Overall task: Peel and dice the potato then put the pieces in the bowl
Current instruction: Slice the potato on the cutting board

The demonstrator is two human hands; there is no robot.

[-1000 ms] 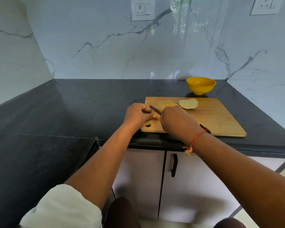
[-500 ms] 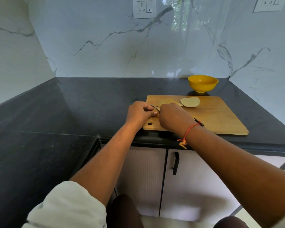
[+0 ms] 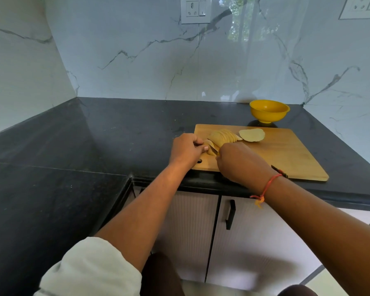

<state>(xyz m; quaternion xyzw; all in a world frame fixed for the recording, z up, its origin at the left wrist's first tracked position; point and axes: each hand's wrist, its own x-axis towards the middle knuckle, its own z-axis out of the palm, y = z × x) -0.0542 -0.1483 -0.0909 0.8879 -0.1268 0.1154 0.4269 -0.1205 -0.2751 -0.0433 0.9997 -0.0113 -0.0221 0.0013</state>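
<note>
While the cutting is at the slicing stage, with no dice made yet, the items run near to far.

- Right hand [image 3: 241,162]: closed round the knife [image 3: 214,146], with the handle mostly hidden under the palm.
- Left hand [image 3: 187,149]: fingers curled over the short uncut end of the potato [image 3: 222,136], fingertips just beside the blade.
- Hazard: the stub is small, so a roll or slip could bring the edge onto those fingertips. The leaning slices may also topple when cut crosswise.
- Cutting board [image 3: 286,154]: lies on the table [image 3: 115,135] near its front edge. It carries the fanned slices and, just beyond them, one flat slab [image 3: 252,135].
- Bowl [image 3: 269,111]: yellow and upright, on the table just behind the board. No pieces are visible inside.
- Hazard: pieces may drop on the way from board to bowl.
</note>
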